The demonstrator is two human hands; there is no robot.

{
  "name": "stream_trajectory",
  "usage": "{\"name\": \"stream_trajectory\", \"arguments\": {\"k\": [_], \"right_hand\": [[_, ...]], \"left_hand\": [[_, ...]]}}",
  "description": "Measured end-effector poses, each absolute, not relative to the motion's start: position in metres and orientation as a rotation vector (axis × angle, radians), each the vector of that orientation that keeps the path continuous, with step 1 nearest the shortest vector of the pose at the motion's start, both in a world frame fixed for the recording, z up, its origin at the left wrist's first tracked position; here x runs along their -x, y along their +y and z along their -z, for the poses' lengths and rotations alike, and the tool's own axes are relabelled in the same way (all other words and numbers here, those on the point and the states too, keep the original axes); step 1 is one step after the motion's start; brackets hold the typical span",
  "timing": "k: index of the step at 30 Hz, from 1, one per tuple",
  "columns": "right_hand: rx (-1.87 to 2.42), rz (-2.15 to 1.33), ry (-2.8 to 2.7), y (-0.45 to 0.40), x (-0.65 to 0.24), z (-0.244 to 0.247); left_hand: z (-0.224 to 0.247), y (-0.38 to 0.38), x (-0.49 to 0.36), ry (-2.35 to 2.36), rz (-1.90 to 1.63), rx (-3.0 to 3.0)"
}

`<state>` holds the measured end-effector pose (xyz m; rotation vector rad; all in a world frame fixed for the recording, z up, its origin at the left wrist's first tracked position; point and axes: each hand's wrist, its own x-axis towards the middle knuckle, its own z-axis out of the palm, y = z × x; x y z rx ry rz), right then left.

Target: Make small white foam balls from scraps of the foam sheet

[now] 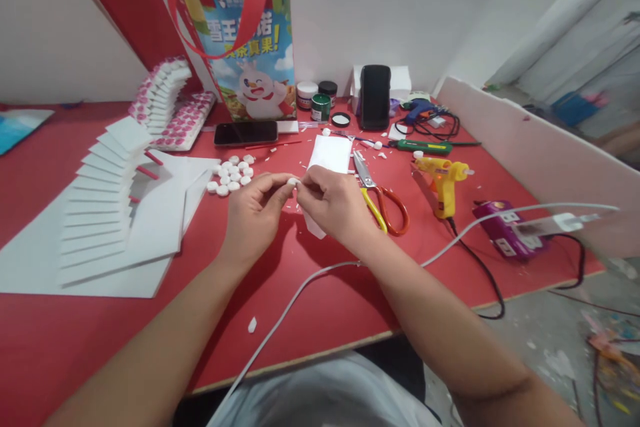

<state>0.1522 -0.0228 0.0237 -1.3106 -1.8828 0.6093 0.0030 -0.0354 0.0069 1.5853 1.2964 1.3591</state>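
Note:
A small white foam-like piece (293, 181) is pinched between the fingertips of both hands, above the middle of the red table. My left hand (255, 210) grips it from the left, thumb and forefinger pressed together. From the other side, the fingers of my right hand (334, 203) are closed on it too. Several round white discs (231, 175) lie in a cluster just beyond my left hand. Behind my right hand is a small white sheet (331, 150), and a pale translucent scrap (314, 227) shows below that hand. Scissors (387, 203) with one red and one yellow handle lie beside it.
A yellow glue gun (440, 180) stands at right, near a purple box (510, 230). A white cable (300, 293) crosses the front of the red table (215, 333). Stepped white foam board (100, 213) sits at left. Phones, paint jars (321, 107) and a gift bag (250, 33) line the back.

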Motion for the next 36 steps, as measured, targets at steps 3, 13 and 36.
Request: {"name": "stream_trajectory", "arguments": {"k": [3, 13, 36], "right_hand": [[1.339, -0.488, -1.918, -0.0241, -0.1497, -0.0227], [1.153, -0.665, -1.929, -0.0286, -0.1498, -0.0241], [1.156, -0.895, -1.863, -0.0222, -0.1584, -0.0296]], "left_hand": [[-0.0068, -0.037, -0.0054, 1.304, -1.379, -1.606], [-0.0077, -0.0381, -0.0048, 1.4, -1.476, -1.69], [-0.0063, -0.0379, -0.0036, 1.399, -1.533, -2.1]]}}
